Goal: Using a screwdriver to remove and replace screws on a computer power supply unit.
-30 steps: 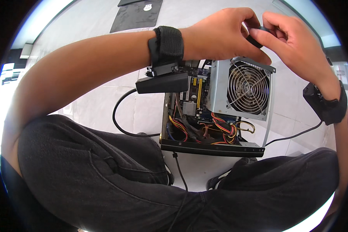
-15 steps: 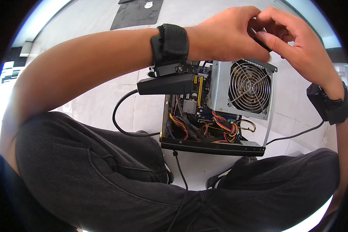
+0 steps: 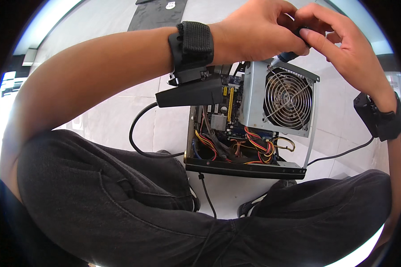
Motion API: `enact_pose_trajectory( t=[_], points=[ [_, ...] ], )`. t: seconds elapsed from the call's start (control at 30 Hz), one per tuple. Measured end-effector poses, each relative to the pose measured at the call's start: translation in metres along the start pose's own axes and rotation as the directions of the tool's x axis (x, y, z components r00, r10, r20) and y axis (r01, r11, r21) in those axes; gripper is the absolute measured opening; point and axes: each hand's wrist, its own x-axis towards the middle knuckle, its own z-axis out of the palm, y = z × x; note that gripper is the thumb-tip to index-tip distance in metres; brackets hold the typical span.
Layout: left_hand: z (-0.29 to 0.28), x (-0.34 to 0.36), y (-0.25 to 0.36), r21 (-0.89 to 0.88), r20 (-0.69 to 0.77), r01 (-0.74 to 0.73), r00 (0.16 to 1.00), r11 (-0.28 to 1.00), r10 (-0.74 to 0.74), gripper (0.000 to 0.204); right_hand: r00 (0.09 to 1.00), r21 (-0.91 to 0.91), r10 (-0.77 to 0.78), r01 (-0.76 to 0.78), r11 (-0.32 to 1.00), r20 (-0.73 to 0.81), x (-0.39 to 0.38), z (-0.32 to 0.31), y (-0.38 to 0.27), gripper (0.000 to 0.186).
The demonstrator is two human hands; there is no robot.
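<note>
An open computer case (image 3: pixel 245 169) lies on the floor between my legs. A silver power supply (image 3: pixel 255 95) with a round fan grille (image 3: pixel 288 100) sits at its right side. My left hand (image 3: pixel 265 33) is closed around the dark handle of a screwdriver (image 3: pixel 288 56), which slants down to the upper left corner of the power supply. The tip is near a screw there; I cannot tell whether it touches. My right hand (image 3: pixel 336 40) pinches the top of the same handle with thumb and fingers. Part of the handle is hidden by my fingers.
Inside the case are a motherboard with a heatsink (image 3: pixel 219 121) and bundles of coloured wires (image 3: pixel 260 149). A dark flat panel (image 3: pixel 158 15) lies on the tiled floor at the far left. Black cables (image 3: pixel 136 133) run from my wrist-worn devices past the case.
Both hands have shifted slightly up and away from the case. The screwdriver's lower part, hidden before, now shows at the power supply's corner.
</note>
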Motion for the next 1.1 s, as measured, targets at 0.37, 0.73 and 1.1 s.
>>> enact_pose_trajectory(
  t=[0.37,0.73,1.1],
  points=[
    [-0.016,-0.007,0.016,-0.045,0.170,0.081,0.983,0.996,-0.072,0.046,0.996,-0.032,-0.067,0.069,0.997,0.051,0.006,-0.011,-0.002,0.028],
    [0.003,-0.008,0.013,-0.037,0.016,0.077,0.997,0.996,-0.076,0.046,0.995,0.033,0.063,-0.066,0.997,0.077,0.002,-0.010,-0.004,0.033],
    [0.015,-0.010,0.003,0.009,-0.042,-0.165,0.985,0.986,0.165,0.045,0.997,0.005,0.057,-0.057,0.998,0.045,0.000,-0.004,-0.005,0.037]
  ],
)
